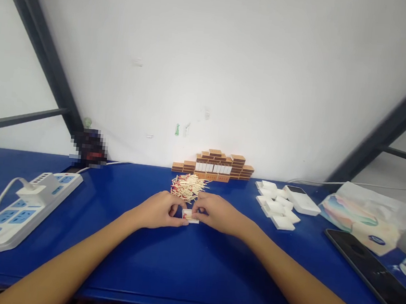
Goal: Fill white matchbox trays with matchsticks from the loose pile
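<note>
Both my hands meet at the middle of the blue table [184, 261]. My left hand [160, 210] pinches the left end of a small white matchbox tray [190, 216] that holds a few red-tipped matches. My right hand [216, 213] has its fingers curled on the tray's right end. Just behind the hands lies a loose pile of matches [187, 187]. Against the wall stands a stack of brown matchboxes [216, 165].
Several empty white trays [275, 205] and a white device [301, 200] lie to the right. Further right are a tissue pack [359, 219] and a black phone [375, 271]. A white power strip [19, 207] with a cable sits at the left.
</note>
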`<state>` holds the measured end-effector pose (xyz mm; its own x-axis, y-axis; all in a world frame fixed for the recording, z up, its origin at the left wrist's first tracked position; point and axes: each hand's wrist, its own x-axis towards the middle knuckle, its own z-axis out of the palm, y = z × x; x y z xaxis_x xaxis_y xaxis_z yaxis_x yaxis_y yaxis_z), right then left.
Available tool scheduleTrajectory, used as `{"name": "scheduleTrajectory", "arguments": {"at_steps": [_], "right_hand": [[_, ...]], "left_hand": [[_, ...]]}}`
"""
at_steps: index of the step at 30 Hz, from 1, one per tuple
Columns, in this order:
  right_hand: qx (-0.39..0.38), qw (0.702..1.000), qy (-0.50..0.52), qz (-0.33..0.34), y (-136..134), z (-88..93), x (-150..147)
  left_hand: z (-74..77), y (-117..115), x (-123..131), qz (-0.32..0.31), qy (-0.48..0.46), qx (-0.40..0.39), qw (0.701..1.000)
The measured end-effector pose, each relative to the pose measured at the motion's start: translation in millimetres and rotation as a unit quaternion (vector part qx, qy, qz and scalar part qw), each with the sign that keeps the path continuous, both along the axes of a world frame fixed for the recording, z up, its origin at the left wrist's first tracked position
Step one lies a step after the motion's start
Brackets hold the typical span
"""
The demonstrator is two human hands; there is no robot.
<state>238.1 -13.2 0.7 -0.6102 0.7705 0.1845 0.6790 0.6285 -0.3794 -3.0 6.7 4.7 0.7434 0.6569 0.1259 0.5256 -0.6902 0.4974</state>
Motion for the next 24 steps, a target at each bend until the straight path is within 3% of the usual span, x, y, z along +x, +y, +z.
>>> {"name": "scheduleTrajectory", "arguments": {"at_steps": [5,11,16,24], "right_hand": [[-0.022,1.000,0.011,0.001,-1.0,-1.8,-2.9],[0.016,1.000,0.006,-0.015,-3.4,0.2,-5.9],[-0.011,0.999,-0.021,-0.031,-7.9,4.3,-8.9],[0.004,1.000,0.004,-0.011,-6.0,0.2,-9.3]], "left_hand": [[0.6,-1.4,0.9,-0.002,0.018,-0.021,1.000],[0.7,-1.0,0.5,0.000,0.020,-0.024,1.000],[-0.9,-0.7,0.7,-0.001,0.019,-0.023,1.000],[-0.5,-1.8,0.7,0.006,0.021,-0.018,1.000]]}}
